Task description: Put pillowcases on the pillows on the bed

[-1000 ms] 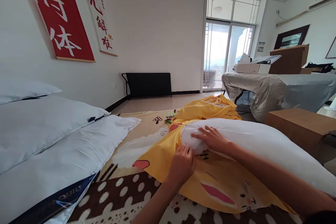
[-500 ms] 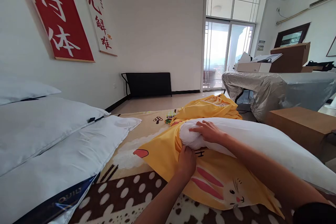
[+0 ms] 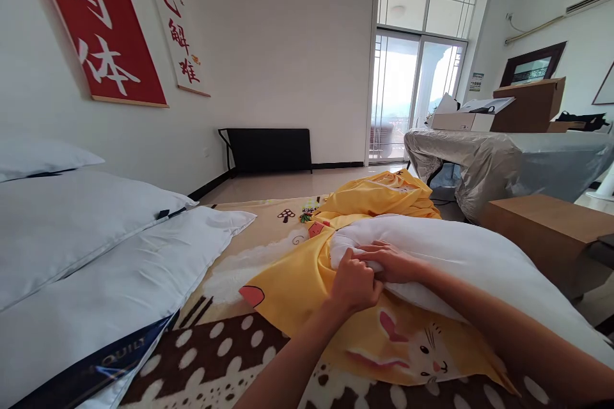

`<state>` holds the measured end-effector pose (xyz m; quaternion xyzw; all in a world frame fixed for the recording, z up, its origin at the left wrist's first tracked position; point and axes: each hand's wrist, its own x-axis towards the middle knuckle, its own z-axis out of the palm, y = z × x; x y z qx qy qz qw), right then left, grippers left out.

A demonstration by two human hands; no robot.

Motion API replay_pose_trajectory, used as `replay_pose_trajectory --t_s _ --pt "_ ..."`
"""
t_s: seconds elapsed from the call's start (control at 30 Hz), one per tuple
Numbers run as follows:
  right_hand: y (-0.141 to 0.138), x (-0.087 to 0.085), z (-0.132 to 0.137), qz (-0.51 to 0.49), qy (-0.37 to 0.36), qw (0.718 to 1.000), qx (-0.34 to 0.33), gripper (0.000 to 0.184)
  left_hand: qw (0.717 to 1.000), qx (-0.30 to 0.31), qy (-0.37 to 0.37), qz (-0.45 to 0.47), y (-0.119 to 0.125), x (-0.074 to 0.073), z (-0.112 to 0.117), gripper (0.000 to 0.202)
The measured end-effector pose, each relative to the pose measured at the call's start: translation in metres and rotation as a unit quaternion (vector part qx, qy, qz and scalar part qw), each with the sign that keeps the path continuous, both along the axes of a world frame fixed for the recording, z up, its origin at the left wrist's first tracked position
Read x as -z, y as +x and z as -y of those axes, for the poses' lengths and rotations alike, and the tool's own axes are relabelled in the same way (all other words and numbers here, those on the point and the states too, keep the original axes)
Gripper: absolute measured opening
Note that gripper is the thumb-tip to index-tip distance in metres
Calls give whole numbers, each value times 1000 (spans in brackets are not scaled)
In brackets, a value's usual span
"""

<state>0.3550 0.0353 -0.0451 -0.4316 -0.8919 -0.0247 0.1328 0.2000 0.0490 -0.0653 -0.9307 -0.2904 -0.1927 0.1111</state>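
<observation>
Head: left hand [image 3: 357,282] nearer right hand [image 3: 394,262]

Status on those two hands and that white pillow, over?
Left hand curled at end of white pillow, grip unclear. Right hand on pillow. Pillow lying over yellow rabbit-print cloth. No obstruction seen.

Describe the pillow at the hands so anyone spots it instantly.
Right of the stacked pillows, yellow rabbit-print fabric lies on the patterned blanket. The white pillow lies partly over it; unlike the stacked pillows, it has the right hand on one end.
</observation>
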Motion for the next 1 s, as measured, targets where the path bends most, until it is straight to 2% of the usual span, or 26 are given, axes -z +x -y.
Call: replay_pose_trajectory --t_s 0.1,0.17,0.27,0.37,0.43,0.47,0.53,0.6,0.67,0.73,0.8,0.83,0.9,1.0 --pt "-2 9 15 31 -3 999 -16 33 1000 4 12 3 -8 -5 7 28" --pt "-6 15 27 62 36 997 8 33 1000 5 22 14 -16 -14 9 26" --pt "-6 31 58 92 150 980 94 53 999 -6 11 41 -33 -22 7 21" --pt "12 56 88 110 248 939 210 70 997 -32 -24 61 -49 -19 2 18" --pt "30 65 96 136 282 913 260 73 997 -29 -45 61 -50 -14 2 18" --pt "39 65 95 155 282 910 263 73 997 -18 -53 54 -45 -12 6 19" --pt "53 50 83 194 245 923 225 72 998 7 -58 12 -28 -6 18 23" --pt "57 19 64 214 189 941 180 68 996 32 -53 -63 -2 -2 36 28" --pt "51 -18 44 214 138 953 163 65 992 50 -43 -109 27 -3 52 36" --pt "40 -50 27 199 92 964 153 60 995 56 -44 -76 50 -11 62 40" --pt "30 -66 15 165 35 977 129 51 997 47 -52 -12 61 -22 60 41" --pt "27 -67 12 140 2 984 113 45 998 44 -53 7 60 -27 56 42" --pt "27 -57 10 98 -65 990 82 34 998 47 -48 14 48 -34 42 41" --pt "33 -21 15 76 -120 987 73 26 997 45 -64 15 22 -34 25 33"
